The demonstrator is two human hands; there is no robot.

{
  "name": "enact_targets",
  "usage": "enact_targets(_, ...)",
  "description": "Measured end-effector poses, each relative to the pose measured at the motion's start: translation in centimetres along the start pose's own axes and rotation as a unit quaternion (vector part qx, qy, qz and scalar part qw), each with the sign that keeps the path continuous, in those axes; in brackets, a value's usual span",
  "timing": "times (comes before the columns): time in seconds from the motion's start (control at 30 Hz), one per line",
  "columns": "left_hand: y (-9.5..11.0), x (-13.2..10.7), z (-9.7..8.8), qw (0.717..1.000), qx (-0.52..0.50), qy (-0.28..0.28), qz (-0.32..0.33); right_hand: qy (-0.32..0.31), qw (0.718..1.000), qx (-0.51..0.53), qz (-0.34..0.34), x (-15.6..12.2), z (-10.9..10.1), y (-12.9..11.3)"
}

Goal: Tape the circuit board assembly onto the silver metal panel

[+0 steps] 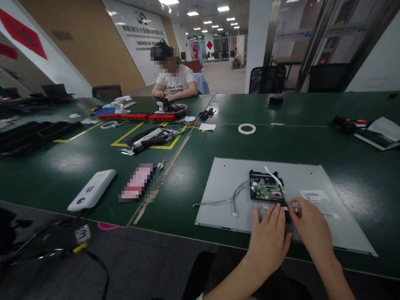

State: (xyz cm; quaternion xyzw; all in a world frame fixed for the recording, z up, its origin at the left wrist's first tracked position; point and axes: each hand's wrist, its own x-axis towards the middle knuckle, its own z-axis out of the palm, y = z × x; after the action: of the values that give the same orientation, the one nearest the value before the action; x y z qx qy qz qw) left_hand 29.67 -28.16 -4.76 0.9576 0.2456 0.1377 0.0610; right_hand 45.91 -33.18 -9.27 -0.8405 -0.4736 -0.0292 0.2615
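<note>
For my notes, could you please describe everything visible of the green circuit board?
The green circuit board lies flat in a black frame on the grey panel, populated with small components and pale connectors. Grey cables reach its left side; a white strip slants over the frame. The left hand is close; board contact is unclear.

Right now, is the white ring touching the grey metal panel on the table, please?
Apart. The head view shows it: a strip of bare green tabletop lies between the white ring and the far edge of the grey metal panel.
</note>
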Motion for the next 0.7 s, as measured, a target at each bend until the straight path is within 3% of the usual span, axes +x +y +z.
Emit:
enact_targets(0.2,0.8,-0.3,0.9,0.999,0.017,0.027,-0.043,0.037,0.997,-0.065,-0.013,-0.4,0.2,-0.6)
enact_targets(0.5,1.0,-0.2,0.9,0.995,-0.013,0.027,-0.093,0.04,0.999,-0.036,0.012,-0.7,0.0,-1.2)
enact_targets(0.7,0.9,-0.6,0.9,0.994,-0.017,0.042,-0.095,0.036,0.999,0.002,0.004,0.3,-0.7,0.2)
